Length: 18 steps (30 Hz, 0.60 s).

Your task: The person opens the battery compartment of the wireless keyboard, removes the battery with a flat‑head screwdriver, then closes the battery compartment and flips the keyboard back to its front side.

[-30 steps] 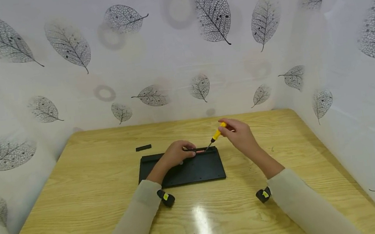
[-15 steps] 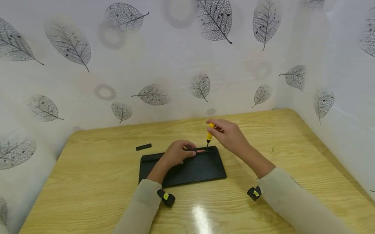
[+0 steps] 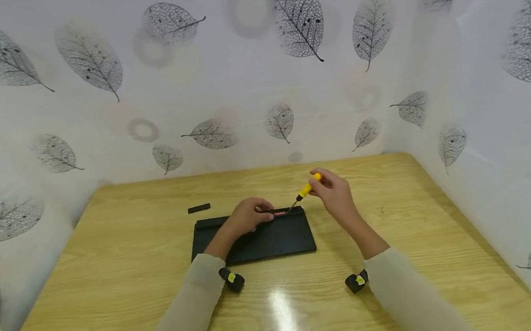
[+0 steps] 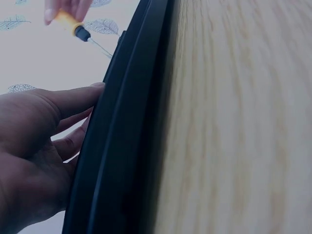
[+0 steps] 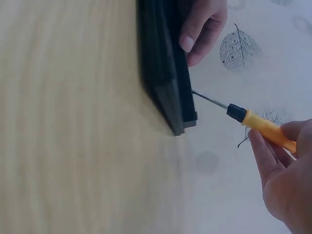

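A flat black keyboard (image 3: 275, 242) lies underside up on the table, with a raised ridge along its far edge. In an opening of that ridge shows a small reddish battery (image 3: 280, 214). My left hand (image 3: 248, 217) grips the ridge just left of the opening, thumb on the near side and fingers toward the far side. The right hand (image 3: 335, 192) pinches the yellow handle of a screwdriver (image 3: 308, 187) between thumb and fingers. Its shaft slants down to the left, with the tip at the right end of the battery. In the right wrist view the keyboard's edge hides the screwdriver tip (image 5: 209, 100).
A short black strip, seemingly a battery cover (image 3: 199, 208), lies on the wooden table (image 3: 109, 275) beyond the keyboard's left end. Leaf-patterned white cloth (image 3: 234, 80) hangs behind and at both sides. A small black camera (image 3: 232, 279) sits at each wrist.
The screwdriver tipped steeper as the right hand moved left, then leaned back over to the right. Its tip is now slightly further left, by the battery. My left hand keeps its grip.
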Tool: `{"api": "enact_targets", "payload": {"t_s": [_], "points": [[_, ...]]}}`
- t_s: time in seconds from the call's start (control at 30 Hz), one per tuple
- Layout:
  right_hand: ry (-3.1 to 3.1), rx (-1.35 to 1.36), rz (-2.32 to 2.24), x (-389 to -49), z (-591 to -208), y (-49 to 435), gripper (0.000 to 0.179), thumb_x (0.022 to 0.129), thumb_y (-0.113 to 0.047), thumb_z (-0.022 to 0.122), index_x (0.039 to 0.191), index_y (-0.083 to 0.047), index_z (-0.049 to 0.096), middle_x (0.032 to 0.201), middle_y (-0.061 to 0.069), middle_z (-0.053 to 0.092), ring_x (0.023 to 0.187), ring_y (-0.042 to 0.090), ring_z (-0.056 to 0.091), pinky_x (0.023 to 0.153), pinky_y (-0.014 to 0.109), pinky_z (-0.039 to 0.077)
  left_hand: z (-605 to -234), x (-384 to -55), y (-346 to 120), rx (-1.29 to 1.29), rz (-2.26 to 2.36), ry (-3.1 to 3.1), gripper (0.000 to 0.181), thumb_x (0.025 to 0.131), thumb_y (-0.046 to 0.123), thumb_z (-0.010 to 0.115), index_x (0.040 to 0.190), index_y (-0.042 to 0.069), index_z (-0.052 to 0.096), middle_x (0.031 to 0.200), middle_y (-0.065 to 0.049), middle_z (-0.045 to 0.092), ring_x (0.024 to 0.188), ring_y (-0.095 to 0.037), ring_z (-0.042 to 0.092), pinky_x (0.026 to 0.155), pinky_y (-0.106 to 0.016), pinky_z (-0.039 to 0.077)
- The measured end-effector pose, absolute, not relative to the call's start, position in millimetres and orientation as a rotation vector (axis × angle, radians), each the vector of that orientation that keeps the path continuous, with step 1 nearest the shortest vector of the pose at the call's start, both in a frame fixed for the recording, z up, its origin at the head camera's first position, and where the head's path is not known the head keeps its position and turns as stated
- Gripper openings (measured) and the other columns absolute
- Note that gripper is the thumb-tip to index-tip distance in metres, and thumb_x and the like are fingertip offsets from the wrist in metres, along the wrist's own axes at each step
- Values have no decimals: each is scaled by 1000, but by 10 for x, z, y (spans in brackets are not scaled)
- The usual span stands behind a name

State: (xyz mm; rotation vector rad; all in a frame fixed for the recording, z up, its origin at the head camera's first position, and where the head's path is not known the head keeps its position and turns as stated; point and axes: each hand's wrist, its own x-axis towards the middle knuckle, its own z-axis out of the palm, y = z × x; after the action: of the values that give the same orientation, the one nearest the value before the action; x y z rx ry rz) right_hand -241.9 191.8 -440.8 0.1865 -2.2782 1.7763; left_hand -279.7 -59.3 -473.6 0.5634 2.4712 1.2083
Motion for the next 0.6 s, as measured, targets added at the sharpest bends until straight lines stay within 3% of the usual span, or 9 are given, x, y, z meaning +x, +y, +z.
{"api": "enact_targets", "payload": {"t_s": [0.17,0.33,0.6], "points": [[-2122,76,1919,-2340,-4564,1973,33,101,-16,63,129,2,62,117,31,63,91,11,72,83,29,59,-4730,-2785,-597,546,1228,2452,24,96,20,71,119,14,72,117,-7,68,77,-18,60,57,-31,50],[-2009,-68,2062,-2337,-4669,2005,35,102,-12,60,131,7,57,123,37,59,89,11,72,84,29,59,-4727,-2773,-601,539,1233,2443,24,96,20,71,119,14,72,114,-8,68,73,-18,58,56,-31,49],[-1943,-297,2203,-2328,-4776,2076,42,105,-10,54,141,8,48,128,29,56,92,10,71,88,29,57,-4756,-2791,-601,542,1244,2453,23,96,20,71,118,15,72,112,-7,68,71,-18,58,55,-31,48]]}}
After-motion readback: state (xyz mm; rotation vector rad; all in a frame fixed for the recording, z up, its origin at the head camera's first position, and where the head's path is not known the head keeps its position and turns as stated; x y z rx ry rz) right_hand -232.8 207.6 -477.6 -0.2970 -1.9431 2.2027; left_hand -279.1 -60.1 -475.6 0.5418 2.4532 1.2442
